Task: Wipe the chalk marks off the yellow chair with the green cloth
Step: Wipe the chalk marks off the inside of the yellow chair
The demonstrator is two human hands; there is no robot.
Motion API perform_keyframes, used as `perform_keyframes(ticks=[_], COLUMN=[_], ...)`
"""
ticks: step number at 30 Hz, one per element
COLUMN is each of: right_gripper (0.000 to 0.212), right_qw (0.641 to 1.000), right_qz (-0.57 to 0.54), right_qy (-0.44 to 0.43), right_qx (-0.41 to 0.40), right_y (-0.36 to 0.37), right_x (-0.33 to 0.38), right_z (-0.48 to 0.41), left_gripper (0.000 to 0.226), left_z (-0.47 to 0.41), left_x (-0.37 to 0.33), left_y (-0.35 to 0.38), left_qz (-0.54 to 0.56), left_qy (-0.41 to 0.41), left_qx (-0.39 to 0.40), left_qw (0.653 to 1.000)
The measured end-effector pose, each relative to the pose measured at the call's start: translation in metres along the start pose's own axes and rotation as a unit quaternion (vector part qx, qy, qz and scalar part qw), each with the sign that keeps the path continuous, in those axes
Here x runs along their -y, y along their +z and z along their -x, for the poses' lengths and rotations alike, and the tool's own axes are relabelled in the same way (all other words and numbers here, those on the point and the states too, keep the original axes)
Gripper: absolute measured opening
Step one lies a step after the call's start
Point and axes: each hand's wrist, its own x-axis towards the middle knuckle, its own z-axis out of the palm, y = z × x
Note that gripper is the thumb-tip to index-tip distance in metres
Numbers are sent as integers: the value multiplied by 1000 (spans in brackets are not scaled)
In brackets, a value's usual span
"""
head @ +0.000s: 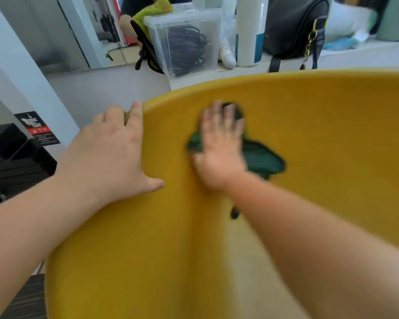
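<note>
The yellow chair (320,139) fills most of the head view, its curved fabric shell facing me. My right hand (221,146) lies flat on the inner surface, fingers spread, pressing the dark green cloth (263,160) against the fabric; the hand is motion-blurred. The cloth sticks out to the right of the palm and a strip shows below the wrist. My left hand (111,153) grips the chair's left rim, fingers curled over the edge and thumb on the inside. I see no chalk marks; the hand and cloth hide part of the surface.
Behind the chair is a pale ledge (366,56) with a clear plastic box of black cables (184,42), a white bottle (249,31) and a black bag (295,28). Black equipment with a warning label (37,127) stands at the left.
</note>
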Motion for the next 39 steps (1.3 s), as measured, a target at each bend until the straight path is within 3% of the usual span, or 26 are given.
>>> perform_keyframes(ticks=[3,5,8,10,14,18,19,22,25,27,29,31,33,36,39], right_gripper=[80,76,74,72,81,80,79,78,74,72,74,80,79,79,80], right_qw=[989,979,962,950,946,938,938,936,896,902,939,943,930,938,963], right_qz=[-71,-39,31,100,177,86,43,-103,-194,-157,-28,93,140,141,104], right_qy=[-111,-160,-158,-119,44,220,202,28,-111,-160,-134,-2,138,214,193], right_qx=[68,122,219,270,267,255,279,335,384,370,315,318,311,235,154], right_y=[34,42,34,18,-19,-4,1,-10,-43,-46,-38,-38,-41,-26,-1], right_x=[50,22,-51,-106,-175,-95,-59,46,60,14,-55,-127,-178,-189,-144], right_z=[47,89,142,168,195,205,211,250,294,313,318,297,265,212,153], left_gripper=[146,144,142,140,136,132,131,127,120,115,113,113,117,121,121], left_z=[-2,-2,-2,-1,0,4,5,9,20,33,48,59,65,69,70], left_x=[6,4,-2,-3,-3,-7,-7,-7,-4,3,11,16,16,12,9], left_y=[1,2,2,1,1,-2,-4,-6,-4,2,11,16,19,16,14], left_qz=[-1,-4,-19,-19,-16,3,11,29,48,58,72,94,124,138,134], left_qy=[-11,-10,1,4,9,-3,-7,-8,-13,-19,-32,-54,-79,-93,-106], left_qx=[2,6,-9,-10,-17,-16,-17,-20,-29,-42,-61,-64,-43,-37,-42], left_qw=[1000,1000,1000,1000,1000,1000,1000,999,998,997,995,992,988,985,984])
